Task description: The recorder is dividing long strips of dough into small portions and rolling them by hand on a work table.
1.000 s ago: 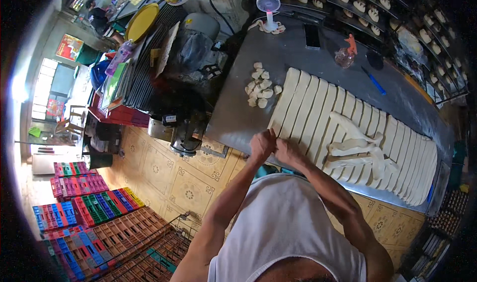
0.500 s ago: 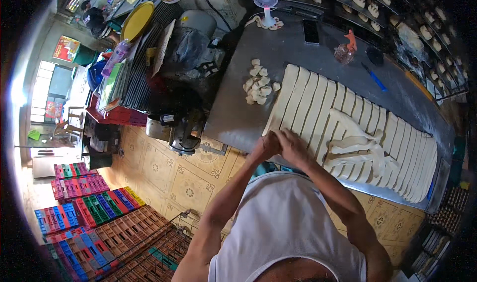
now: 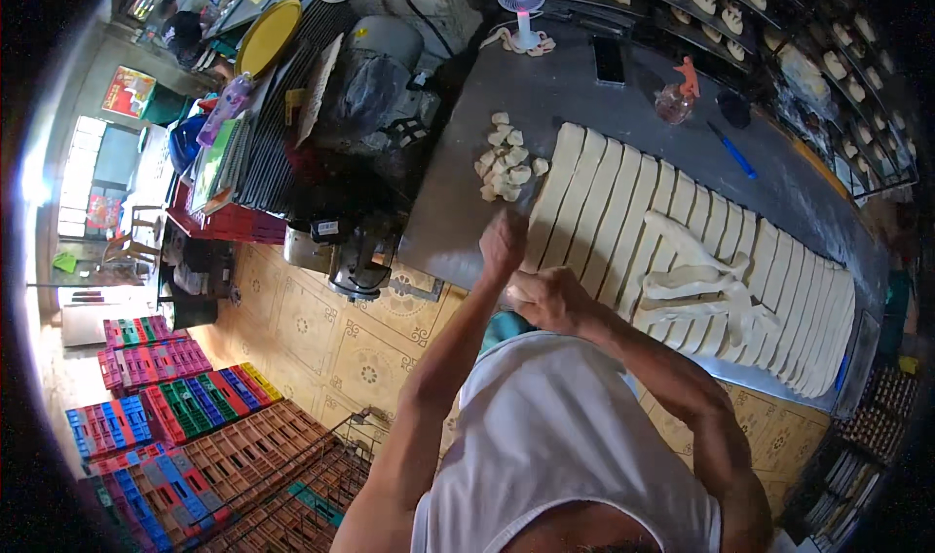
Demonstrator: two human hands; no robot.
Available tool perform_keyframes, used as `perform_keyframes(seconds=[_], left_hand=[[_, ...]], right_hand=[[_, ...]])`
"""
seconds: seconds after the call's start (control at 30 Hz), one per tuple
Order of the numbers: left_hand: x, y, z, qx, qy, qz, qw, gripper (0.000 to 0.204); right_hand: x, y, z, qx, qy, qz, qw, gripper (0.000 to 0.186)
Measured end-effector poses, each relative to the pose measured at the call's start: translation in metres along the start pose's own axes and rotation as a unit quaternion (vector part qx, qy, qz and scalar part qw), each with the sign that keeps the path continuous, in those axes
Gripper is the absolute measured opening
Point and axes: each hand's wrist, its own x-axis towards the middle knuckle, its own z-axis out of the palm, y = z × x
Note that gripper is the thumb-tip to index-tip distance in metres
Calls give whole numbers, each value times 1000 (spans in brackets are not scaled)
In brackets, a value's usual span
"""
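My left hand is closed at the front left edge of the steel table; what it may hold is hidden. Just below and right of it, my right hand is curled round a small pale dough piece at the table edge. Beside them lies a sheet of dough cut into long strips, with several loose strips heaped crosswise on it. A pile of small dough lumps sits left of the sheet.
A small fan, phone, spray bottle and blue-handled blade lie toward the back. Racks of shaped dough stand behind. A machine is left; stacked crates are lower left. Another person is upper left.
My two hands have separated: the left has moved up toward the dough lumps, the right slightly down toward my body, now showing a pale piece in its fingers.
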Motion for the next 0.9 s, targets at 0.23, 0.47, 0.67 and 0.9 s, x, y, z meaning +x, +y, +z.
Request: perform_keyframes(seconds=[0.23, 0.47, 0.67, 0.9], left_hand=[[-36, -35, 24, -267, -255, 29, 929, 45], [-48, 43, 11, -191, -173, -162, 953, 48], [-36, 30, 6, -3, -72, -39, 997, 46], [20, 12, -5, -49, 91, 61, 993, 39]], right_hand=[[-6, 58, 18, 45, 57, 155, 985, 52], [-9, 46, 1, -30, 51, 173, 983, 40], [1, 42, 4, -102, -28, 213, 971, 23], [8, -5, -18, -25, -17, -15, 999, 35]])
